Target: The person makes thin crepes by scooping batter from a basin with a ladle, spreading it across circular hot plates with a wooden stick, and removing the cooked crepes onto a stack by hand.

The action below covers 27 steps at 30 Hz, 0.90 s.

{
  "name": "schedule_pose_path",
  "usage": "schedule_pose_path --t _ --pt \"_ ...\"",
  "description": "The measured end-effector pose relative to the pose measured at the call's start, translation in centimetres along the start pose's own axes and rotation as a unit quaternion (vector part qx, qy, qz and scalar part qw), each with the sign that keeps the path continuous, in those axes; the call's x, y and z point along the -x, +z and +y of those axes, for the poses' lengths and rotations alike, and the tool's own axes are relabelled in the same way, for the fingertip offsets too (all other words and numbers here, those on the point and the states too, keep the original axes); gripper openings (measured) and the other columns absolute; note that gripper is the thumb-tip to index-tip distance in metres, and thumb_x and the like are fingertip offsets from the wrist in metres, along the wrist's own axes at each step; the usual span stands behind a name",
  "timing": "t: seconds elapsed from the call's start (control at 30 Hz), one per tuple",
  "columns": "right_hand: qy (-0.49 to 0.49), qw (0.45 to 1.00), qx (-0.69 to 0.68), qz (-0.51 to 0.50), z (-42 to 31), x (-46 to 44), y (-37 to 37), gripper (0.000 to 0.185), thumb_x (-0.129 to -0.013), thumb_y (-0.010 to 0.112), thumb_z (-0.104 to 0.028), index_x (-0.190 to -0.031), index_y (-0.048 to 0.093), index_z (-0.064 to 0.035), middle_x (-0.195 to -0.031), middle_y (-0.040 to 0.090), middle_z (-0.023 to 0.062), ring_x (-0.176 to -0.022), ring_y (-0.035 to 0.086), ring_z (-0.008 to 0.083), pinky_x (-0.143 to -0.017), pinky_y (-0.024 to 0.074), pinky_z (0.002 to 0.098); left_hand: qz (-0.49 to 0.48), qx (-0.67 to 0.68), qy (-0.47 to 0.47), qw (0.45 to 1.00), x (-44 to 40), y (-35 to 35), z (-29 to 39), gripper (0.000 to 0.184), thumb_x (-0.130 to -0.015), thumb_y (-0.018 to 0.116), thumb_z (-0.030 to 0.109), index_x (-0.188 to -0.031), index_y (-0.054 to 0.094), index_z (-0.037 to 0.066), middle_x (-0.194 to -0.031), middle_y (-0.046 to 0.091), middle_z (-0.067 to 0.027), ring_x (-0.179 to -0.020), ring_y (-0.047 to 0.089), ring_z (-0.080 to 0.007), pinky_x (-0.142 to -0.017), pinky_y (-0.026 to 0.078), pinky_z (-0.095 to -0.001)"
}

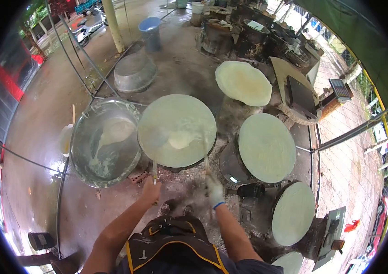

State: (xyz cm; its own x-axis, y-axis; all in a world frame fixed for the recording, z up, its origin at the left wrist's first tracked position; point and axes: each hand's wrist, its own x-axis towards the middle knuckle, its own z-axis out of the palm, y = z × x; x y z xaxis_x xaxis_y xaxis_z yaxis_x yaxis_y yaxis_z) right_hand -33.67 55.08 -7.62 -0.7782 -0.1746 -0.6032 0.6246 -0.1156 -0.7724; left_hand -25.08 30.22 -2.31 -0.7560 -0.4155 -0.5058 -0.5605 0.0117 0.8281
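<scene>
My left hand is closed around a thin pale handle at the near edge of a round griddle; its far end is hard to make out. My right hand, in a white glove with a blue cuff, is closed on a thin stick that reaches over the griddle's right side. A pale, thin round sheet of batter covers this griddle, with a thicker whitish patch near its middle. Left of it stands a wide metal basin holding some pale batter. Steam blurs the surfaces.
More pale round sheets lie to the right, one beside the griddle, another nearer me, one farther back. An upturned metal tub and blue bucket stand behind. Sooty drum stoves fill the back. A calculator sits right.
</scene>
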Motion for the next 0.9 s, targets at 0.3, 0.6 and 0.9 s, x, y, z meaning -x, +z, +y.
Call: schedule_pose_path --t 0.3,0.6,0.9 --pt "-0.045 0.996 -0.045 0.065 0.5 3.4 7.6 0.034 -0.093 0.057 -0.019 -0.127 0.057 -0.013 -0.071 0.059 -0.0008 -0.049 0.047 0.0054 -0.04 0.035 0.0206 -0.257 0.342 -0.106 0.898 4.1 -9.5 6.3 0.011 -0.09 0.051 0.01 -0.099 0.046 0.007 -0.064 0.041 -0.0022 -0.039 0.038 -0.0105 -0.035 0.031 -0.0275" --pt "-0.141 0.937 0.31 0.074 4.3 8.5 8.2 0.044 -0.089 0.057 -0.032 -0.13 0.055 -0.0139 -0.115 0.063 0.0165 -0.105 0.062 0.0291 -0.089 0.0464 0.0333 -0.265 0.218 -0.159 0.926 5.8 -12.3 5.5 0.015 -0.089 0.053 0.009 -0.101 0.045 0.009 -0.063 0.041 -0.0006 -0.041 0.039 -0.0102 -0.036 0.031 -0.0263" --pt "-0.076 0.856 -0.017 0.511 22.4 31.3 -6.2 0.046 -0.088 0.062 -0.032 -0.121 0.058 -0.0014 -0.09 0.064 0.0069 -0.08 0.057 0.0136 -0.074 0.0455 0.0283 -0.341 -0.128 -0.062 0.929 9.1 -8.3 -1.4 0.005 -0.089 0.051 0.008 -0.093 0.047 0.006 -0.058 0.04 -0.0021 -0.04 0.04 -0.0127 -0.034 0.031 -0.0281"
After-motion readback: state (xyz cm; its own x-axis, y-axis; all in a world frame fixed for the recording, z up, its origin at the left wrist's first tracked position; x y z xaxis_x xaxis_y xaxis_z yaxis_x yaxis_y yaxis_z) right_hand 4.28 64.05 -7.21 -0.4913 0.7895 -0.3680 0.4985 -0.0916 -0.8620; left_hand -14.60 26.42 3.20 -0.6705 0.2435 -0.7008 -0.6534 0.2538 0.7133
